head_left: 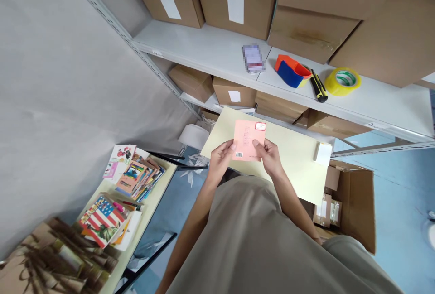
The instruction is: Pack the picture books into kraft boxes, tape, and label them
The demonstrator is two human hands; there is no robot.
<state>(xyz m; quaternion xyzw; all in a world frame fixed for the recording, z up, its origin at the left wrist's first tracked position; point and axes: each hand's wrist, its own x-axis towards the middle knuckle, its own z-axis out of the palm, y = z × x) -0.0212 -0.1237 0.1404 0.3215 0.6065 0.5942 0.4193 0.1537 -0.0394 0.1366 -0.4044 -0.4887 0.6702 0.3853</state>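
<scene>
1. Our grey shirt point(251, 239) is nearest, big and low in the view.
2. Our left hand point(220, 160) pinches the left side of a pink book point(248, 128), with its thumb on top near the edge.
3. Our right hand point(271, 158) grips the right side, and its thumb lies further in, over the cover. We can't see the fingers underneath.
4. That book is in front of our tummy, over the yellow table point(295, 167). Its barcode point(239, 154) and red-edged sticker point(260, 126) face up.
5. To hold it well, we should pinch softly at both sides, so the cover won't bend. Sliding our right thumb nearer the edge would show more of the words, which are too small for us to read.
6. Near the table's right corner is a small white box point(322, 154).
7. Past the table, the shelf point(207, 42) holds tape point(342, 81) and a cutter point(318, 86).
8. On our left, more books point(144, 174) lie on a side table point(158, 199). On our right is an open carton point(358, 208).
</scene>
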